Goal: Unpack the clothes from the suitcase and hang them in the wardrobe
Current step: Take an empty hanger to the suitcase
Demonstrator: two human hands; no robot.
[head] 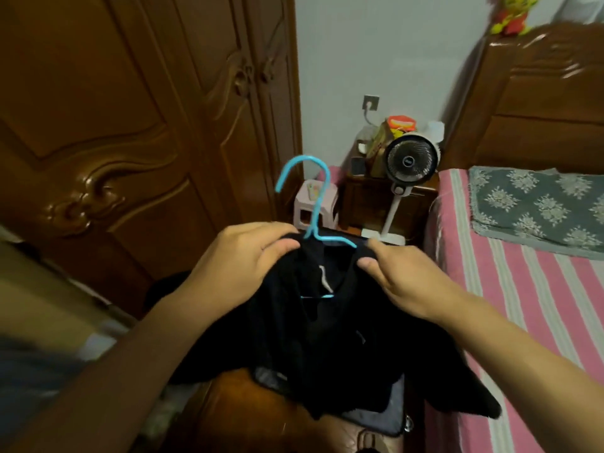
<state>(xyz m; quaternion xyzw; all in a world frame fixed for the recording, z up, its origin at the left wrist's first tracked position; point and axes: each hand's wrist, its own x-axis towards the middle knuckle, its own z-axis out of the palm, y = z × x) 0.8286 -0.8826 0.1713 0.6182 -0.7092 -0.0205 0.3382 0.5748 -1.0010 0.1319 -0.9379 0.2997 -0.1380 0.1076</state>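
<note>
Both hands pinched the black garment (pixel 327 338) at its shoulders on the blue hanger (pixel 315 204): left hand (pixel 242 263), right hand (pixel 402 282), above the open suitcase (pixel 376 416). The cloth looked soft, light and floppy, so holding it at the hanger's shoulders probably suited best.

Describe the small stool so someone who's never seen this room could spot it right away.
Start at the big carved wooden wardrobe on the left. Just past its far edge, against the white wall, sits the plastic stool, left of the dark bedside cabinet and the standing fan. It's the only pale pink, low, square-topped piece there.
</note>
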